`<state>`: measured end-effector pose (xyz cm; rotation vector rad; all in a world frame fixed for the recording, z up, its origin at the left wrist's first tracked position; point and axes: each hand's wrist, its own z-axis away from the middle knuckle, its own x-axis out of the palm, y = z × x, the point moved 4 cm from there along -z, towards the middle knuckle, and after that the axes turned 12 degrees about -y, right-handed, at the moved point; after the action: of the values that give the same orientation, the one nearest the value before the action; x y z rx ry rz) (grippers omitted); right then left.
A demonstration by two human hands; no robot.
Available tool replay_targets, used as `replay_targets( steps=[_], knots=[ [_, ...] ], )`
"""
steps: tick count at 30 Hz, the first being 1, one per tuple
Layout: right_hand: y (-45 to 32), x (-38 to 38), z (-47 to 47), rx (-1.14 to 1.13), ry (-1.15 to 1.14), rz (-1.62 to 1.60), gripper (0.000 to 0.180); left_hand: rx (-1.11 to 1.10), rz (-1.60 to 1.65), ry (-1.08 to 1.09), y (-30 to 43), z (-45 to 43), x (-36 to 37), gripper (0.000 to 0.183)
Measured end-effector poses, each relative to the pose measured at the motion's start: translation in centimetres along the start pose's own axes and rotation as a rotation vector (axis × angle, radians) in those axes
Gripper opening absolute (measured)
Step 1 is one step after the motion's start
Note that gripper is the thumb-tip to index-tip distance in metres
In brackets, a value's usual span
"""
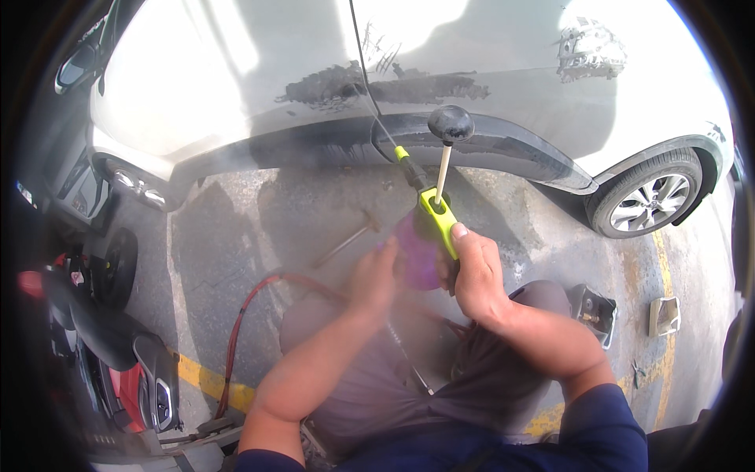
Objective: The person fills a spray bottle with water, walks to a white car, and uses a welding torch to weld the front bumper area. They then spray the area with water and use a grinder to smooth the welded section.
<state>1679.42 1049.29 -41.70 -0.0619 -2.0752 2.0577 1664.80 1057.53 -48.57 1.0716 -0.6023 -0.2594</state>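
Observation:
In the head view, my right hand (481, 271) grips the lime-green handle of a pump sprayer (439, 221) with a purple bottle. A pale rod topped by a black knob (451, 124) stands up from the sprayer. From its green-tipped nozzle, a thin jet reaches the lower side of a white car (519, 94), near a door gap. Dark grey patches (330, 87) mark the panels there. My left hand (374, 274), blurred, is close to the left side of the bottle; whether it touches the bottle cannot be told.
A hammer (348, 241) lies on the concrete below the car. A red hose (240, 312) curves across the floor at left. Car parts, including a door trim panel (154, 383), lie at lower left. A small open container (591, 312) and a pale block (665, 317) are at right.

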Motion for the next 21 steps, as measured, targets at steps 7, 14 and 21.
replay_targets(
  steps=[7,14,21],
  knots=[
    [-0.5,-0.1,0.2,0.083,0.029,-0.096,0.048,-0.048,-0.023,-0.002,-0.2,0.2,-0.1,0.03],
    [-0.5,-0.3,0.0,-0.002,0.02,0.014,0.05,0.002,-0.028,-0.007,-0.2,-0.2,0.2,0.031],
    [-0.8,0.2,0.5,0.005,0.033,-0.073,0.05,-0.02,-0.173,-0.012,-1.0,-0.6,-1.1,0.031]
  ],
)
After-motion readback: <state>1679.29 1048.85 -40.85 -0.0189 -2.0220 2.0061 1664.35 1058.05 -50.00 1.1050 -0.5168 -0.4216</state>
